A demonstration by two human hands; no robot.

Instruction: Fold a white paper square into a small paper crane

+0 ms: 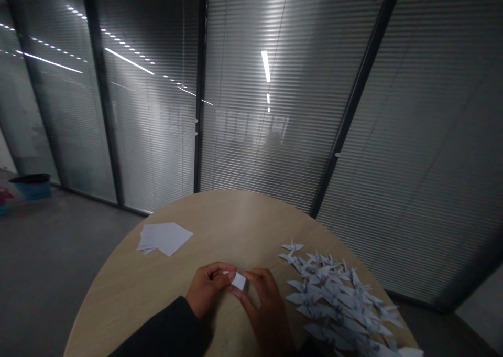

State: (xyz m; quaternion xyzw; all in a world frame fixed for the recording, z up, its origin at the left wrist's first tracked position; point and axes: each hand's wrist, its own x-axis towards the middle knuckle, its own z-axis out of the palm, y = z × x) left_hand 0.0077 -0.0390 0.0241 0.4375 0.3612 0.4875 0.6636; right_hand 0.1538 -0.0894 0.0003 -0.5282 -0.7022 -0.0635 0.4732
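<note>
A small folded piece of white paper (238, 281) is held between my two hands, just above the round table. My left hand (210, 286) pinches its left side with thumb and fingers. At its right edge, the thumb and index finger of my right hand (267, 304) close on the paper from below and above. Many folded paper cranes (338, 294) lie crowded together to the right of my right hand. Beyond my left hand, a loose stack of white paper sheets (167, 236) rests on the table.
The round wooden table (239, 215) has its far edge near a glass partition with blinds (267, 152). On the floor at the far left stands a blue bin (33, 188) with a dark lining, and a red and blue object (3, 197) is beside it.
</note>
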